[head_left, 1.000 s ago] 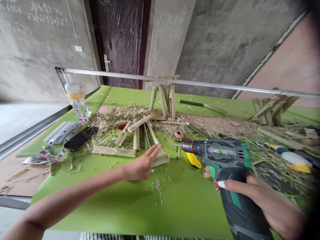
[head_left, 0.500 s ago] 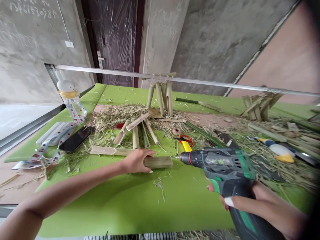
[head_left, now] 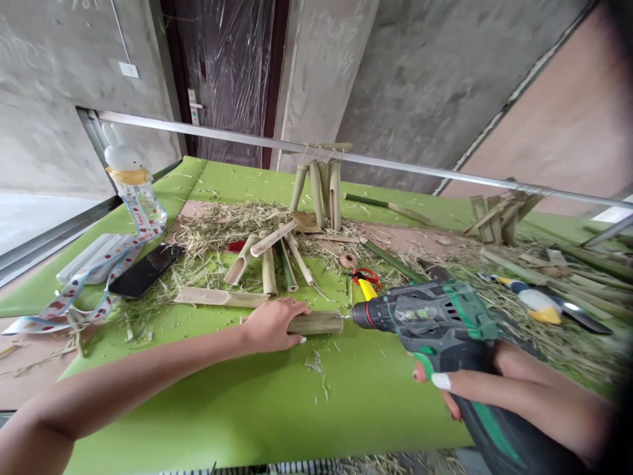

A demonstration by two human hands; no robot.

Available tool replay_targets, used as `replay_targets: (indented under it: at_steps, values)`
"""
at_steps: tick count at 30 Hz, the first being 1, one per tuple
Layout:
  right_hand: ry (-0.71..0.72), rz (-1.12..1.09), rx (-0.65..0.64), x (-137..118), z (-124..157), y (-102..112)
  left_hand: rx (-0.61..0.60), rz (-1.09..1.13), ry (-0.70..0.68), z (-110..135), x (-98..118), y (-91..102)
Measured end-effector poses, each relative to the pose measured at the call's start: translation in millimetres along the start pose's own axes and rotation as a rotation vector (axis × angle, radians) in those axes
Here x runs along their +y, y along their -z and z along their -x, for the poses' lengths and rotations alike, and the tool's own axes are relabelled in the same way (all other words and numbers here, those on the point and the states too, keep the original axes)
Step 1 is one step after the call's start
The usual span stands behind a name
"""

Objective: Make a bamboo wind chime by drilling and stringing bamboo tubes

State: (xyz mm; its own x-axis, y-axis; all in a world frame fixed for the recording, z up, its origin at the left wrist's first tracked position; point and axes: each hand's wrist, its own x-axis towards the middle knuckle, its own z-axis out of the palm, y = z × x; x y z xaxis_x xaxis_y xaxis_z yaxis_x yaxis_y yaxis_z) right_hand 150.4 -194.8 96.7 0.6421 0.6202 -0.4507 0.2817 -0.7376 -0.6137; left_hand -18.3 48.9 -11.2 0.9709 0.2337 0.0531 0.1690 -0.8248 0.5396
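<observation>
My left hand [head_left: 277, 323] is wrapped over a short bamboo tube [head_left: 319, 322] lying on the green tabletop [head_left: 237, 409]. In my right hand [head_left: 475, 389] is a black and green cordless drill [head_left: 435, 316], gripped by its handle and pointing left. The thin bit sits at the tube's right end; whether it touches or has entered the bamboo I cannot make out. Just behind my left hand lies a split bamboo half [head_left: 220, 297]. Scissors with red handles [head_left: 364, 277] rest behind the drill's chuck.
Cut bamboo pieces [head_left: 270, 270] and a heap of shavings [head_left: 232, 227] lie behind my hands. Bamboo stands [head_left: 326, 191] rise at the back. On the left are a black phone [head_left: 146, 270] and a strapped bottle [head_left: 133, 191]. A knife [head_left: 583, 320] lies at right.
The drill has come slightly left, bringing its bit to the tube's end. My left hand has shifted a little on the tube, and the camera view has turned slightly.
</observation>
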Motion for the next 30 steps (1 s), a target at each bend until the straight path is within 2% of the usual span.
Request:
replay_targets:
  at_steps: [5,14,20,30]
  values:
    - [-0.092,-0.051,-0.067,-14,0,5,0.012,-0.035,-0.002,0,2,-0.8]
    - [-0.247,-0.063,-0.070,-39,-7,19,0.000,0.072,0.010,-2,0,0.1]
    - [-0.226,-0.069,-0.124,-61,-9,24,0.052,0.083,-0.034,-2,-5,-3.7]
    - [-0.202,-0.005,-0.137,-83,-14,25,0.020,0.089,-0.007,-2,-2,-1.1]
